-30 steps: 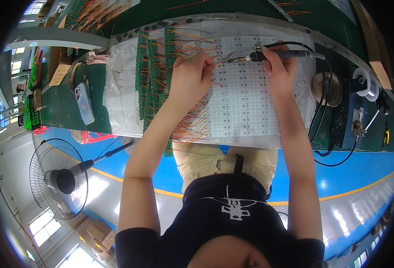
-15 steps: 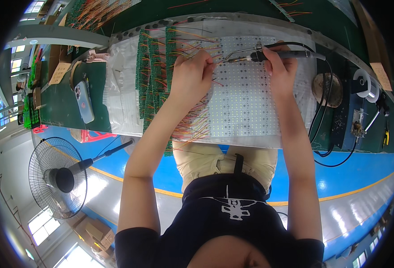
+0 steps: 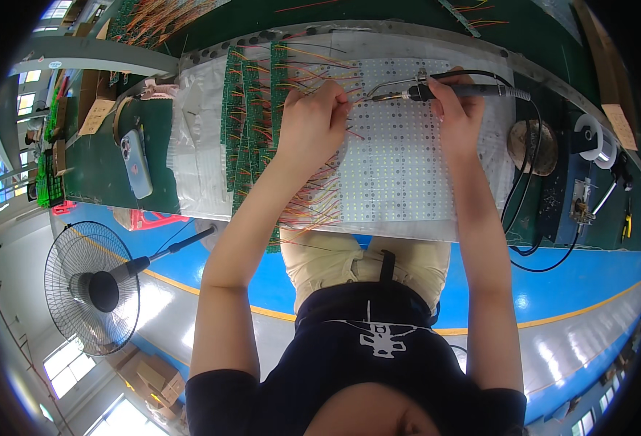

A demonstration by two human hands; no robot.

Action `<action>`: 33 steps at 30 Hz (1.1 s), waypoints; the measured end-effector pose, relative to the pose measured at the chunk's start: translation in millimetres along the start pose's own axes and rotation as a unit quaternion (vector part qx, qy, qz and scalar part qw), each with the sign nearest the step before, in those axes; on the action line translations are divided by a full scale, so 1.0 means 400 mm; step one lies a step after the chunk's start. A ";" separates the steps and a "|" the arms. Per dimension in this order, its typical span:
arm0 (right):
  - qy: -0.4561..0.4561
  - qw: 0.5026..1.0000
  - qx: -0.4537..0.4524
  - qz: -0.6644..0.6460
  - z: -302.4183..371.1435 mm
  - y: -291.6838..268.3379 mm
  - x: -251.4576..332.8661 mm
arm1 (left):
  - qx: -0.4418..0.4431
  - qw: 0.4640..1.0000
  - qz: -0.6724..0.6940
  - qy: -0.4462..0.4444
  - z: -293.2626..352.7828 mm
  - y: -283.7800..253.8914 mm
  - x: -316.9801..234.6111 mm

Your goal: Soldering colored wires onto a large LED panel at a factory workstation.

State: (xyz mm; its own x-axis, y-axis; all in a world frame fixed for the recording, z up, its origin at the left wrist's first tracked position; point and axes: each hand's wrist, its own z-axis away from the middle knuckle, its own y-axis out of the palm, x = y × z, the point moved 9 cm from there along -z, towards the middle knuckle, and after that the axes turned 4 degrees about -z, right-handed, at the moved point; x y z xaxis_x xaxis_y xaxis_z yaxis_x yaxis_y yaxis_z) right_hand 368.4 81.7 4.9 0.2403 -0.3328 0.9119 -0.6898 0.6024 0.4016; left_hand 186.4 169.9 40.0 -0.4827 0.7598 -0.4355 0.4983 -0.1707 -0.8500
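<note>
My right hand (image 3: 457,112) grips a soldering iron (image 3: 480,90) with a thin metal guide tube along its front. Its tip points left, close to the fingertips of my left hand (image 3: 311,120). Those fingers are pinched together on a thin wire, whose end lies by the iron's tip. Beneath both hands is a pale panel (image 3: 393,167) covered in rows of small dots. Long green circuit board strips (image 3: 232,109) lie along its left side, with red, orange and yellow wires (image 3: 320,207) running from them onto the panel.
A solder spool (image 3: 598,142) on a stand, a round brownish object (image 3: 532,147) and black cables are at the right. A phone (image 3: 136,166) lies on the green table at the left. Beyond the table's left front stands a fan (image 3: 91,287). More wired boards (image 3: 164,25) lie at the back left.
Both hands, the wire and the soldering iron hold almost the same place. The view has shifted very slightly.
</note>
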 end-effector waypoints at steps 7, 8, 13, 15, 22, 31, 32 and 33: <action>-0.002 1.000 0.002 0.010 -0.004 -0.006 0.002 | -0.002 1.000 0.008 0.001 -0.001 0.002 0.000; 0.012 0.999 -0.019 -0.043 -0.004 -0.017 -0.002 | 0.000 1.000 0.008 0.001 0.000 0.002 0.001; 0.023 0.993 -0.035 -0.108 -0.009 -0.019 -0.005 | 0.003 1.000 0.003 0.004 0.003 -0.001 0.001; 0.030 0.996 -0.031 -0.082 -0.007 -0.018 -0.009 | 0.005 1.000 0.005 0.010 0.004 -0.006 -0.006; 0.040 0.996 -0.040 -0.075 -0.008 -0.019 -0.010 | 0.031 0.995 0.033 0.093 0.022 -0.034 -0.047; 0.037 0.995 -0.038 -0.082 -0.008 -0.020 -0.012 | 0.084 0.993 0.038 0.077 0.033 -0.019 -0.038; 0.036 0.995 -0.037 -0.082 -0.008 -0.019 -0.013 | 0.084 0.993 0.034 0.074 0.033 -0.020 -0.036; 0.034 0.995 -0.037 -0.082 -0.008 -0.017 -0.013 | 0.083 0.993 0.033 0.075 0.033 -0.020 -0.035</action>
State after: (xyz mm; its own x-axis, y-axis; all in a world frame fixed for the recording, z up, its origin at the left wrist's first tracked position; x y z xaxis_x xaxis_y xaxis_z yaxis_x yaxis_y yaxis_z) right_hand 374.2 81.6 -2.3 0.3932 -0.3818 0.8365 -0.5859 0.5971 0.5479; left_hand 179.7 152.1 48.9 -0.3348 0.8258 -0.4538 0.3933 -0.3152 -0.8637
